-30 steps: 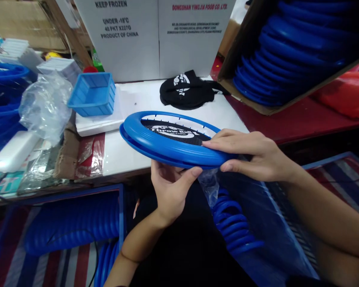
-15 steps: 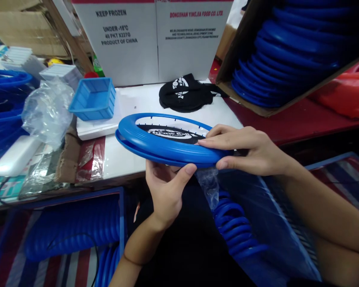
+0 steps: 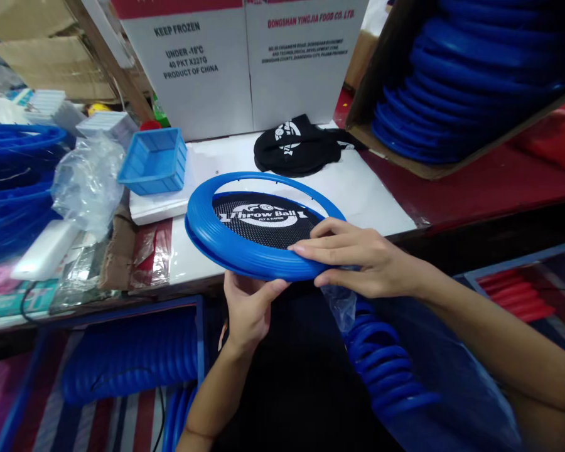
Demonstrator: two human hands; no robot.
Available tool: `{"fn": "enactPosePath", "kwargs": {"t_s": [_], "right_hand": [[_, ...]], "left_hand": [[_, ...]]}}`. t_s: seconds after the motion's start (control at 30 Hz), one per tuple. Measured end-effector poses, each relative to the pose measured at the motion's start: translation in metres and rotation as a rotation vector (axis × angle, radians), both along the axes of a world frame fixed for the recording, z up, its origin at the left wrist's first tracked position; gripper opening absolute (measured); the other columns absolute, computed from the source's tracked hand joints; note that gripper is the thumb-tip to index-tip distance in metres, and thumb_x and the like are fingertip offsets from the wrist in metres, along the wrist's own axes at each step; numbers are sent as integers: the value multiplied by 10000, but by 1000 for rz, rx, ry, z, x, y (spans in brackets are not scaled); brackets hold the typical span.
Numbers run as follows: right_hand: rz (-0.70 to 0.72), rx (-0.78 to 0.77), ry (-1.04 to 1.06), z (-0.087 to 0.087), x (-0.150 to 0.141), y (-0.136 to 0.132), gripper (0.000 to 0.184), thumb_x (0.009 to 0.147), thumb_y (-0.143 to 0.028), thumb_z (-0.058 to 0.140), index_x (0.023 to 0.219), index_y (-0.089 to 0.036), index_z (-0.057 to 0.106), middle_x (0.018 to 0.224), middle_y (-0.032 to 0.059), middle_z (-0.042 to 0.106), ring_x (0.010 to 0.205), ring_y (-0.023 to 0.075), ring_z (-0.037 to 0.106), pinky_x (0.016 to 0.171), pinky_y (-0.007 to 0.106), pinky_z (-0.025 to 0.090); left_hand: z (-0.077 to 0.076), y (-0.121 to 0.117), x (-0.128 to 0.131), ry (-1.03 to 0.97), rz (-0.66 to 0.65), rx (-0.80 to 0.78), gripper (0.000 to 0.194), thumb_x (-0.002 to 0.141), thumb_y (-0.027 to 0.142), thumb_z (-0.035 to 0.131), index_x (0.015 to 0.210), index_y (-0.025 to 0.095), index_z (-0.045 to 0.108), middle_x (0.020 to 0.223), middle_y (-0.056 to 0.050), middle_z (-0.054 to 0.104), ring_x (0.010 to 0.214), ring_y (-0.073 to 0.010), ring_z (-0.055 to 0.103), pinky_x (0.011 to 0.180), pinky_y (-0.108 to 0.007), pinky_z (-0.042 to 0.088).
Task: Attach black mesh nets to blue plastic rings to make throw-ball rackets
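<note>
Between my hands is a blue ring-shaped frisbee (image 3: 245,251), held tilted above the table's front edge. Its rim shows an upper and a lower ring, with a gap between them at the left. Inside lies a black mesh disc (image 3: 258,229) printed "Throw Ball". My left hand (image 3: 249,307) grips the rim from below, thumb along the near edge and fingers hidden beneath. My right hand (image 3: 358,254) pinches the rim's right side, fingers on top and thumb under. A stack of black printed fabric discs (image 3: 296,147) lies behind the frisbee.
A white carton (image 3: 193,94) stands at the back. A small blue bin (image 3: 153,163) and a clear plastic bag (image 3: 87,182) are at left. Blue rings (image 3: 452,94) fill a tilted box at right. More blue rings (image 3: 132,355) lie in a crate below left, others (image 3: 390,364) below right.
The frisbee has tipped toward me, so more of the black mesh and its print shows. Both hands still grip the rim; my right hand has shifted slightly left and down in view.
</note>
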State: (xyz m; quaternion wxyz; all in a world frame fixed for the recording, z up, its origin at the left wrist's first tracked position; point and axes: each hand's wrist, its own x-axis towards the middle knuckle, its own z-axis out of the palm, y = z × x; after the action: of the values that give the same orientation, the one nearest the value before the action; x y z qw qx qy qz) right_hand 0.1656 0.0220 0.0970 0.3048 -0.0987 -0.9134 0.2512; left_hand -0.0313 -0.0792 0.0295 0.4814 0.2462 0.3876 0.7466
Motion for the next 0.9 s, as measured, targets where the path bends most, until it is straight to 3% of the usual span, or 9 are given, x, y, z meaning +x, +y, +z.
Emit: {"fn": "enactPosePath", "kwargs": {"t_s": [0.13,0.3,0.5,0.7,0.9], "right_hand": [[45,73,15,-26,-14,-7,487,1028,-199,715,1508,-159,640,1360,149,778,1080,250,644,942,463,614],[11,188,-34,-54,-27,-16,390,1047,-194,670,1431,-126,670,1327,147,787,1043,260,636,893,454,635],[-24,319,-122,-85,-31,-20,396,1059,-183,603,1447,-119,654,1325,170,776,1086,283,649,866,472,642],[-34,406,-213,-101,-35,-25,387,1034,-142,571,1396,-68,685,1309,182,772,1085,295,645,898,467,621],[-46,459,-297,-103,-35,-30,438,998,-125,607,1427,-74,674,1373,165,751,1111,296,622,973,473,522]], "left_hand": [[-24,-14,-15,-29,-26,-103,595,573,320,1078,1021,198,706,882,-13,803,757,-180,787,702,-276,684],[-39,-28,-24,-49,-18,-255,589,619,341,1057,1056,196,689,962,-42,815,848,-204,810,734,-289,685],[-48,-24,-24,-127,-16,-352,617,637,440,1041,1053,183,666,998,-74,811,934,-251,805,791,-363,679],[-54,-17,-19,-172,33,-465,515,672,418,1012,955,155,671,854,-20,760,728,-152,736,629,-236,601],[-61,-16,-18,-191,77,-515,463,637,382,988,883,145,675,792,3,718,686,-138,688,613,-251,602]]}}
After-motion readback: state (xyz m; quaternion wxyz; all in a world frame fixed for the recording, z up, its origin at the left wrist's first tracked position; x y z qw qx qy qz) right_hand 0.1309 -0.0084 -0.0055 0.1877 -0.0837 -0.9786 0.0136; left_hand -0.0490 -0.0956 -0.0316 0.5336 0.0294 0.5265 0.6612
